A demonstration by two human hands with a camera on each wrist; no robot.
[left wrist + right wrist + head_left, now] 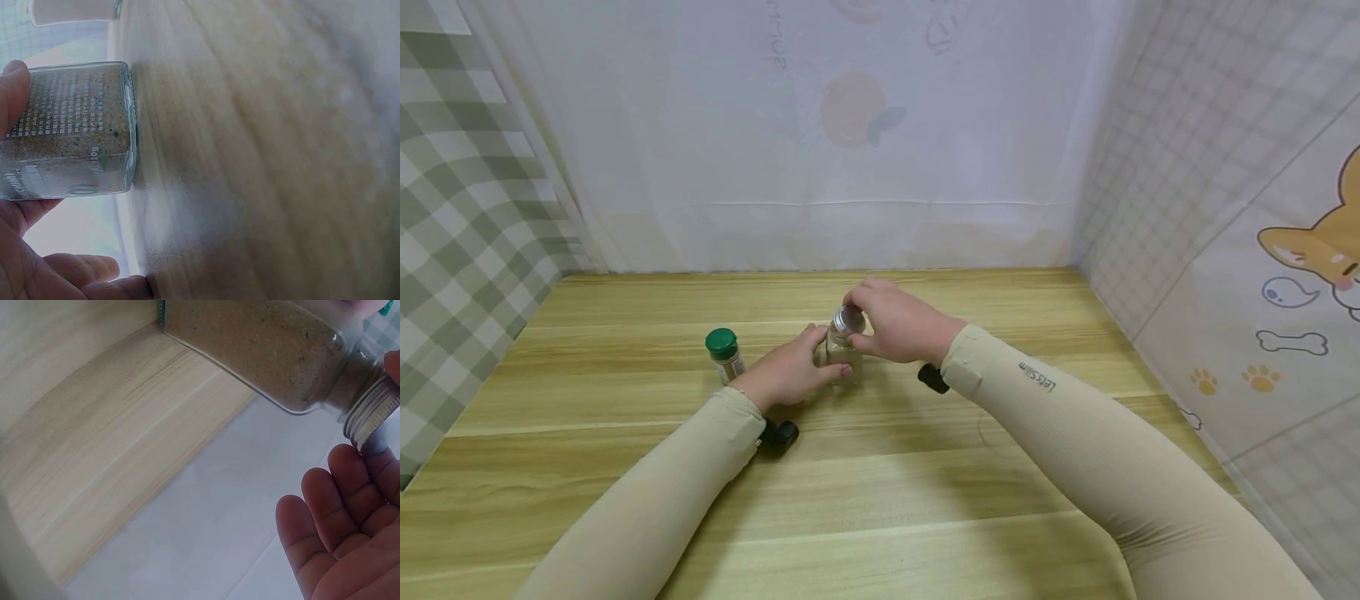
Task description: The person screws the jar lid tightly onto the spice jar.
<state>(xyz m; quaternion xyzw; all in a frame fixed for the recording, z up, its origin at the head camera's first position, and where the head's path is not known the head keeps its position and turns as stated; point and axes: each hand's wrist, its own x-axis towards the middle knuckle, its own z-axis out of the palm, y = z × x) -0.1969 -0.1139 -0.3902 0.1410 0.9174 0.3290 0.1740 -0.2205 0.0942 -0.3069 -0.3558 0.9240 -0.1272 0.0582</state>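
Note:
A square glass jar [69, 131] of brownish, speckled seasoning powder stands upright on the wooden table, printed with small white text. Around its body my left hand [793, 367] grips with thumb and fingers. The jar's silver metal lid [848, 320] is at its mouth, pinched between the thumb and fingertips of my right hand [898, 322]. In the right wrist view the lid [375, 414] sits at the neck; whether it is fully seated I cannot tell. The other right fingers [319, 494] extend beside it. A green-capped bottle [722, 346] stands left of my left hand, partly hidden by it.
The wooden table [880, 517] runs back to a white curtain [835, 225]. A checked cloth [467, 208] hangs at the left, a printed panel [1247, 292] at the right. Another glass container [75, 11] shows partly at the left wrist view's top edge.

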